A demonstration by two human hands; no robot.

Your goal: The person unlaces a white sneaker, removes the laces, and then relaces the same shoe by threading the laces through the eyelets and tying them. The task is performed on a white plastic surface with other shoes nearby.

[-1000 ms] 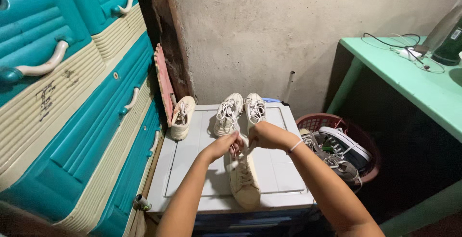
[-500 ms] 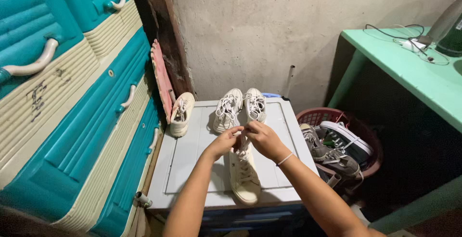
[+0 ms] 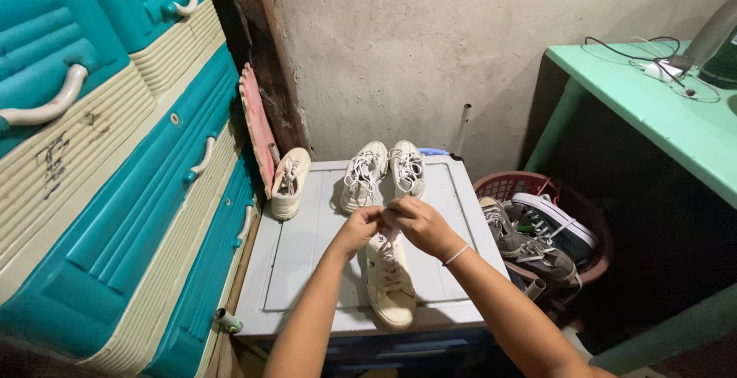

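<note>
Both hands, left hand and right hand, have drawn together since a moment ago, fingers pinched on the laces at the top of the cream shoe, which lies at 6 o'clock on the white worktop. That suggests lace work under way. Three more cream shoes sit at 12 o'clock.

Left hand: pinching laces with the right hand — above a cream sneaker.
Surface: white appliance lid — three more sneakers behind.
</note>
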